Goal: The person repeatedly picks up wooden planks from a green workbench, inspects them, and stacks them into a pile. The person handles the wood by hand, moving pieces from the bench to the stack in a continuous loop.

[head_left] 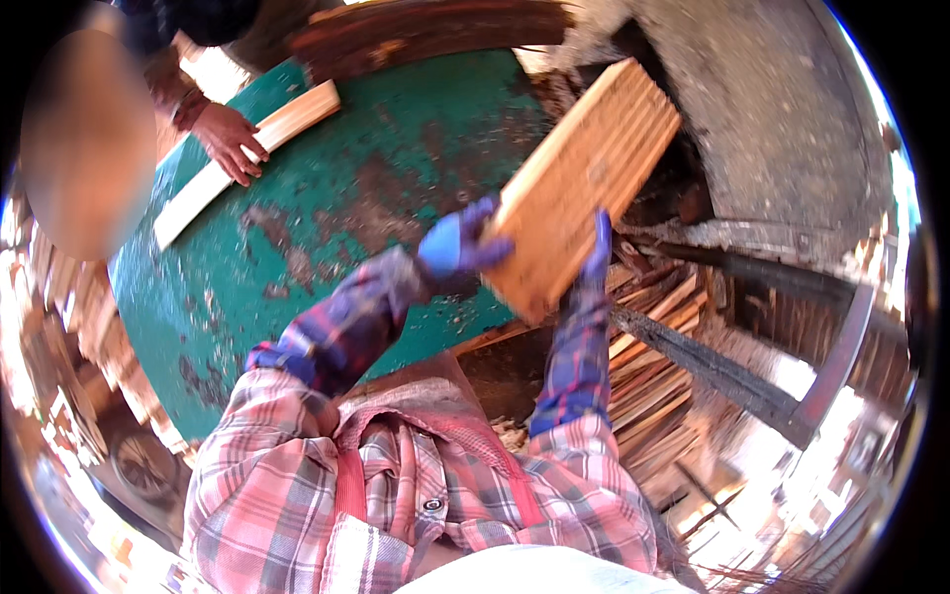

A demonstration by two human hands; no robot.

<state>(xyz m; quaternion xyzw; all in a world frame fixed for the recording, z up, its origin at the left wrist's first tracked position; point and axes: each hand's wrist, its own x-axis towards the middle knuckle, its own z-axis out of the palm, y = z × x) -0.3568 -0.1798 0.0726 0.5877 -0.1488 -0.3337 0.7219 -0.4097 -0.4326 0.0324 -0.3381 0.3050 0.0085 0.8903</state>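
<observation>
Worn green paint covers the broad table (327, 213) in front of us, scraped through to brown in patches and dusted with wood chips. We hold a stack of thin wooden slats (584, 183) tilted up over the table's right edge, its pale grooved face turned toward us. Our left hand (457, 247), in a blue glove, grips the stack's lower left edge with fingers curled around it. Our right hand (597, 249), also gloved in blue, presses against the lower right side, fingers pointing up along the wood; we cannot tell how far they wrap behind. Plaid sleeves cover both forearms.

Across the table, at upper left, another person's bare hand (230, 139) lies flat on a long pale board (247, 163) that runs diagonally over the green surface. A dark, rough plank (426, 30) sits at the table's far edge. Below and to the right of our stack, a heap of cut wooden strips (653, 366) lies beside a dark metal bar (712, 371). No labels or signs are legible.
</observation>
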